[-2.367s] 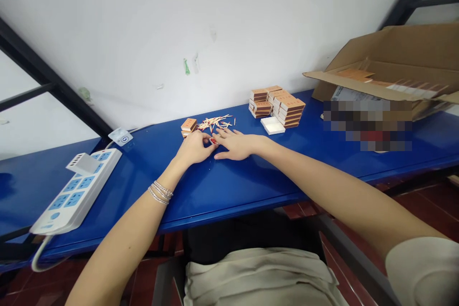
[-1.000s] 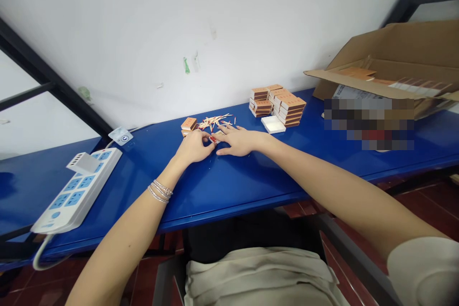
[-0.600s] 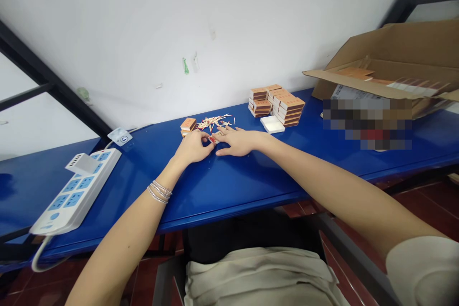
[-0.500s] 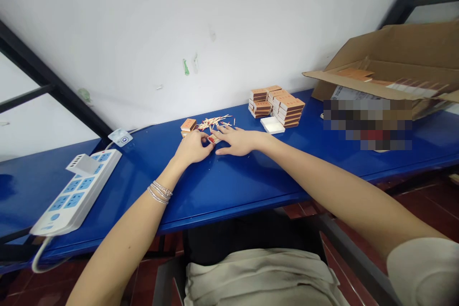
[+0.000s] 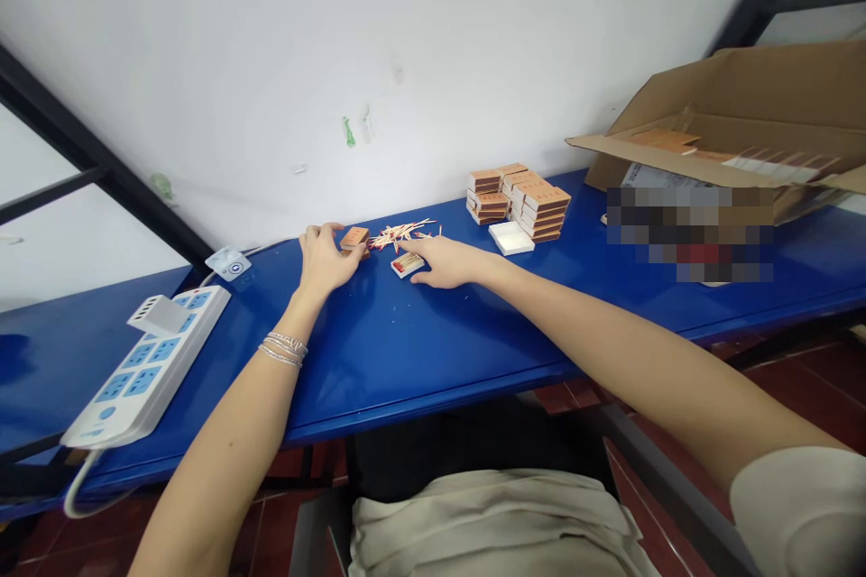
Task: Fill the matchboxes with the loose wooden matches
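My left hand (image 5: pixel 327 258) is at the small stack of orange matchbox sleeves (image 5: pixel 354 239). Its thumb reaches along their near side, and the other fingers are spread behind on the left. My right hand (image 5: pixel 450 261) holds the right end of a small white matchbox tray (image 5: pixel 407 265), thumb in front and index finger over the far side. Matches with red heads lie in that tray, their heads to the left; its right end is hidden by the hand. Just behind it is a loose pile of matches (image 5: pixel 400 234).
Stacked matchboxes (image 5: pixel 538 198) stand by the wall, with a white tray (image 5: pixel 512 239) in front. An open cardboard box (image 5: pixel 731 108) is at the right. A power strip (image 5: pixel 145 370) and a small white device (image 5: pixel 228 263) lie left on the blue table (image 5: pixel 419 352).
My left hand has let go of the match tray and moved left to the orange sleeves, its fingers spreading. The right hand stays at the tray, which now shows more.
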`<act>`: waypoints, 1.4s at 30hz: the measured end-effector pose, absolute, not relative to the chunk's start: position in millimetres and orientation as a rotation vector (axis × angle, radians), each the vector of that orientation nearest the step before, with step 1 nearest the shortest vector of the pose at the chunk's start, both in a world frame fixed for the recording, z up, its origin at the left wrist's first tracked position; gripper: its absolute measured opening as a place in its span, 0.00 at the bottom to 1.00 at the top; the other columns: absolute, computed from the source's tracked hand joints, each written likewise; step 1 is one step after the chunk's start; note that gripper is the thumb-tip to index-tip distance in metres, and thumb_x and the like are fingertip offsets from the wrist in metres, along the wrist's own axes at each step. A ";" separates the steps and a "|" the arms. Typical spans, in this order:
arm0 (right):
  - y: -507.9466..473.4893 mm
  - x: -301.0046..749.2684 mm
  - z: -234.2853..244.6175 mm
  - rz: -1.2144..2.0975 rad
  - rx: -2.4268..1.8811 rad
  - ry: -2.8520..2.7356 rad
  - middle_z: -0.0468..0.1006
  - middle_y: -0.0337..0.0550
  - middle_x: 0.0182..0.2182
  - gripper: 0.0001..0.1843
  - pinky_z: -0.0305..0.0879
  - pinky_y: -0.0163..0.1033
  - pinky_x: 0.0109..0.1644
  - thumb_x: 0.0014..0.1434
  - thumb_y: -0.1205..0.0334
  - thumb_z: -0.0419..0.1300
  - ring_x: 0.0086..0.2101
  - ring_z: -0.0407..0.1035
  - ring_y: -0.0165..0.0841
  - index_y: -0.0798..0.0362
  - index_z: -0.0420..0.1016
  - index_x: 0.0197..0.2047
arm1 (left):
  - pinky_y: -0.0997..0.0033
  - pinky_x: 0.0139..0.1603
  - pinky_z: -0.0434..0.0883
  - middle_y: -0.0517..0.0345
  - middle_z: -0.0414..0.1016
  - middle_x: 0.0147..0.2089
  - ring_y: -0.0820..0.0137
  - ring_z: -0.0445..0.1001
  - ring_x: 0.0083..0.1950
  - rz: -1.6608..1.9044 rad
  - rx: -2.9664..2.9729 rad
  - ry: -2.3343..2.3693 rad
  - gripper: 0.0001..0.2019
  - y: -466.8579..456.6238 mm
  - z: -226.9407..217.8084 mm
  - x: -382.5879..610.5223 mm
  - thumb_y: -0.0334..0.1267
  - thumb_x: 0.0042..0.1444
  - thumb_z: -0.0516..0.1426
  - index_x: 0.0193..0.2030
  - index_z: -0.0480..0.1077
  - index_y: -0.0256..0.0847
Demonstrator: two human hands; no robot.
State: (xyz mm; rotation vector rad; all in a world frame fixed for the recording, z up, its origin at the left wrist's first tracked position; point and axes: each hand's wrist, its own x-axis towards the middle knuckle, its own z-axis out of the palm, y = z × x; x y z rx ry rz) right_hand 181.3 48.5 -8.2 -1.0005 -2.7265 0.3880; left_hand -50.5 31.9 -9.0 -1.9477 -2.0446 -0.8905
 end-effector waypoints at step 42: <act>59.9 208.8 19.0 0.478 -1.202 -2.868 0.81 0.45 0.42 0.36 0.66 0.37 0.39 0.44 0.58 0.70 0.39 0.74 0.38 0.54 0.73 0.58 | 0.66 0.30 0.62 0.49 0.75 0.33 0.60 0.73 0.33 -0.286 -2.429 -2.203 0.28 -5.0 11.1 -14.1 0.68 0.51 0.51 0.34 0.70 0.41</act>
